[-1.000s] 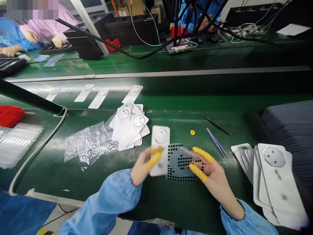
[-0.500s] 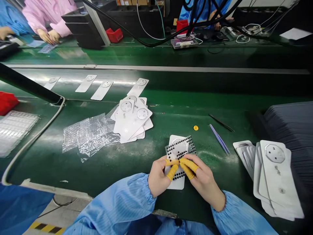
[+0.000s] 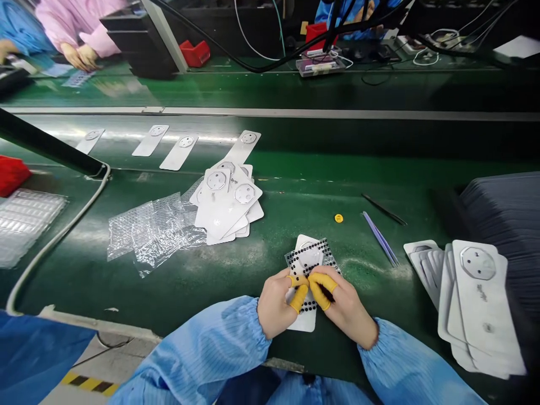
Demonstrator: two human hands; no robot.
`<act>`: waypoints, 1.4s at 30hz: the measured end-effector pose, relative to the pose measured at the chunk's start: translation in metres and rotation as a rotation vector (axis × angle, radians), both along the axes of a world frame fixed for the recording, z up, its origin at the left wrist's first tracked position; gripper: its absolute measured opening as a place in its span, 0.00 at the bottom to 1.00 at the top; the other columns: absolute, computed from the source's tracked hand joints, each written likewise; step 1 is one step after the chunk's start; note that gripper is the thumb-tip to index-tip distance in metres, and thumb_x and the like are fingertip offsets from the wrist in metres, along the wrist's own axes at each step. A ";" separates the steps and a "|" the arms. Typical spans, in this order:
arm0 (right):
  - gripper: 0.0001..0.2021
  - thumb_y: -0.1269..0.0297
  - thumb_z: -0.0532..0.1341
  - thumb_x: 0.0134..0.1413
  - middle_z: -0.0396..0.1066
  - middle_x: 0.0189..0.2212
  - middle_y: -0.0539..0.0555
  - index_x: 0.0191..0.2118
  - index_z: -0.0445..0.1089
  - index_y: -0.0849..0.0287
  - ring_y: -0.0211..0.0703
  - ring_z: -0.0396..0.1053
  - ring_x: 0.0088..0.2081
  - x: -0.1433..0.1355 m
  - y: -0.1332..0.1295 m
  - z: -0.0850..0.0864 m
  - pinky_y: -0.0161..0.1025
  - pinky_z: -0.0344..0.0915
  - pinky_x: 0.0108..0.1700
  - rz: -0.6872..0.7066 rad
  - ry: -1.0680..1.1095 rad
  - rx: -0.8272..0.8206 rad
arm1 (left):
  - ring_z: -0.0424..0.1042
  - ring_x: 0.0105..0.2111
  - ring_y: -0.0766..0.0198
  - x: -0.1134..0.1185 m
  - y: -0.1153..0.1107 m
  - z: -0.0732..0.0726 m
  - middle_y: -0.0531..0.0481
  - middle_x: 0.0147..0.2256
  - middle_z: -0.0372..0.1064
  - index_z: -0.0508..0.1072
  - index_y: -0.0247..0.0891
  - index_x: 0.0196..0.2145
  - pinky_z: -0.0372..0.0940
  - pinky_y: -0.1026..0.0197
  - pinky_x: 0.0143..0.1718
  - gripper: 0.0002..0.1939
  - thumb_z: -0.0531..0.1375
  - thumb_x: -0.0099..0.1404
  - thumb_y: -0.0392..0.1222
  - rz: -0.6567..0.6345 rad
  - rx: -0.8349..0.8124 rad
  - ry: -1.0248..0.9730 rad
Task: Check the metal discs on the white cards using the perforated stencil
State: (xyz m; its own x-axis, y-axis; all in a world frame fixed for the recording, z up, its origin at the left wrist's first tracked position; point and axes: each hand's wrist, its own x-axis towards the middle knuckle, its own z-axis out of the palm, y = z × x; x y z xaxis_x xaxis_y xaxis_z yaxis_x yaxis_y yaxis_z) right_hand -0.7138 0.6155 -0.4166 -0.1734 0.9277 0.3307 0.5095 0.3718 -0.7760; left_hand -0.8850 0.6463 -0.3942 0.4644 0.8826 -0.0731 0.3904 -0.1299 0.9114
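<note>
In front of me, a clear sheet of black dots (image 3: 328, 256) lies over a white card-shaped panel (image 3: 304, 323) with an octagonal recess. My left hand (image 3: 280, 304), in yellow finger cots, pinches the sheet near its middle. Close beside it, my right hand (image 3: 340, 298) has thumb and forefinger pressed together at the dots; whatever sits between those fingertips is too small to make out. Farther off lie a small yellow round piece (image 3: 338, 218), purple tweezers (image 3: 380, 239) and dark tweezers (image 3: 384, 209).
A fanned stack of white panels (image 3: 485, 304) lies at right by dark grey trays (image 3: 502, 225). Left of centre, a pile of panels (image 3: 230, 205) overlaps bubble bags (image 3: 158, 230). Single panels (image 3: 179, 153) lie farther back. A black post (image 3: 50, 143) crosses at left. Co-workers' hands (image 3: 80, 56) show beyond.
My right thumb and forefinger have drawn together into a tighter pinch, with a rounder gap between them. The dotted sheet and panel have shifted slightly. The view has moved a little.
</note>
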 end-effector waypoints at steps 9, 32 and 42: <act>0.07 0.70 0.56 0.59 0.66 0.42 0.58 0.42 0.66 0.55 0.43 0.69 0.42 0.002 0.002 0.004 0.37 0.72 0.37 -0.122 0.193 -0.123 | 0.75 0.41 0.53 -0.056 -0.017 0.037 0.41 0.47 0.72 0.61 0.39 0.57 0.72 0.54 0.40 0.23 0.57 0.65 0.43 0.411 -0.196 -0.193; 0.25 0.73 0.57 0.57 0.65 0.54 0.63 0.61 0.57 0.63 0.52 0.65 0.55 -0.005 -0.024 0.059 0.53 0.63 0.57 0.072 -0.315 0.374 | 0.76 0.38 0.52 -0.006 -0.066 0.056 0.42 0.48 0.73 0.63 0.41 0.58 0.73 0.57 0.37 0.29 0.62 0.59 0.38 0.266 0.023 -0.112; 0.31 0.76 0.56 0.56 0.59 0.57 0.63 0.65 0.50 0.62 0.52 0.58 0.58 -0.013 -0.020 0.067 0.51 0.65 0.56 0.022 -0.255 0.358 | 0.78 0.37 0.58 -0.002 -0.063 0.058 0.45 0.57 0.65 0.58 0.46 0.61 0.72 0.65 0.37 0.34 0.61 0.59 0.30 0.236 0.128 -0.193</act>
State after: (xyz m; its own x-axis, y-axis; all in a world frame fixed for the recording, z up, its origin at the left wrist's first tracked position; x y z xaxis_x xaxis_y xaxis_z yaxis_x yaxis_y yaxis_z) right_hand -0.7265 0.5953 -0.3495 -0.3097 0.7575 0.5747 0.6570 0.6074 -0.4466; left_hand -0.8866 0.5832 -0.3366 0.2409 0.9638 0.1146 0.2446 -0.1745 0.9538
